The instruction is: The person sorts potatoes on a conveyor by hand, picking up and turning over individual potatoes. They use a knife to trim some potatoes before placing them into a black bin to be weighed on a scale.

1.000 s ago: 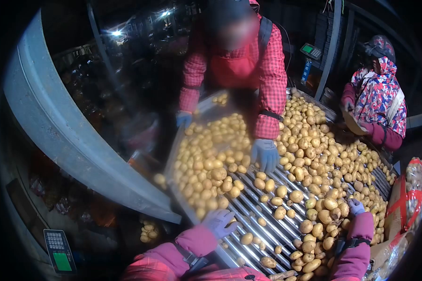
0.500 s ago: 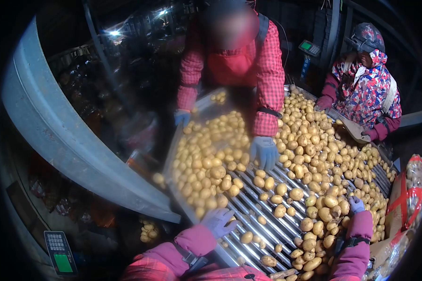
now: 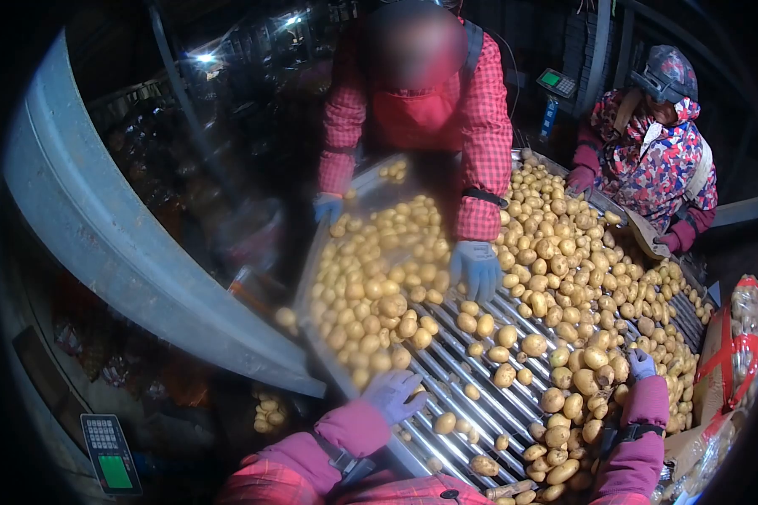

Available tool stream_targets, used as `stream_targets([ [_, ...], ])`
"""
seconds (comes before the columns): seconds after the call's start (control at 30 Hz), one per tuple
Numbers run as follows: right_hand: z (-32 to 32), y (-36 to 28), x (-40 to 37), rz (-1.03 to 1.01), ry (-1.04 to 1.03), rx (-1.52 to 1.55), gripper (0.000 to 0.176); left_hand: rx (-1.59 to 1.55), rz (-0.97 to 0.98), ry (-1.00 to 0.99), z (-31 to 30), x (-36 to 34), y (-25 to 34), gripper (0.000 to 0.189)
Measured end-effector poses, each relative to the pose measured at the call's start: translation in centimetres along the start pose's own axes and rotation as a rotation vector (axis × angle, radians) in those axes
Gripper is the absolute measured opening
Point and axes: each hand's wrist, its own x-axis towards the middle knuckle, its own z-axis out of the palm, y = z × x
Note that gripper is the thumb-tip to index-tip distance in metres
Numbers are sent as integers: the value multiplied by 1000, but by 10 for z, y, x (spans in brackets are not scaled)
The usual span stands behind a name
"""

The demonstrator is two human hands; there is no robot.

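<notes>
Potatoes [image 3: 370,286] lie piled on the left part of a slatted metal sorting table [image 3: 455,383], and a larger heap of potatoes [image 3: 556,269] covers its right side. My left hand [image 3: 393,396], in a pale purple glove, rests at the near left edge beside the pile, fingers spread over the bars and holding nothing. My right hand [image 3: 642,364], in a similar glove, is among the potatoes at the right; its fingers are partly hidden, and whether it grips one cannot be told. Several loose potatoes are scattered on the bars between my hands.
A co-worker's gloved hand [image 3: 477,269] touches the bars across from me. Another co-worker [image 3: 657,160] stands at the far right edge. A curved metal chute [image 3: 143,227] fills the left. Scales stand lower left [image 3: 109,454] and at the back [image 3: 557,82]. Bagged potatoes [image 3: 737,337] are at right.
My hands have barely moved. The co-worker at the far right has shifted slightly, head and shoulders a little lower. The potatoes look almost unchanged.
</notes>
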Motion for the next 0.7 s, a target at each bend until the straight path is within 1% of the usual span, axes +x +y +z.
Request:
stream_targets([
  [0.07, 2, 4, 3, -2, 0, -8, 34, -94, -117, 2, 5, 2, -1, 43],
  [0.1, 2, 4, 3, -3, 0, -17, 33, -94, -118, 2, 5, 2, -2, 43],
  [0.2, 4, 4, 3, 41, 14, -4, 33, -78, -105, -12, 6, 1, -3, 42],
  [0.27, 6, 10, 5, 27, 1, 34, 33, 4, 38, 39, 5, -1, -4, 41],
  [0.43, 3, -1, 0, 34, -48, 82, 33, 14, 42, 77, 6, -2, -3, 40],
  [0.5, 3, -3, 0, 10, -22, 19, 33, 13, 39, 84, 8, -1, -4, 40],
  [0.57, 5, 14, 9, 0, -47, 21, 33, -103, -130, -3, 10, 3, -4, 40],
  [0.63, 11, 25, 12, -11, -71, 25, 34, -114, -135, -10, 7, 4, -3, 40],
  [0.7, 18, 33, 12, -97, -41, 134, 35, -124, -140, -17, 7, 3, -3, 40],
])
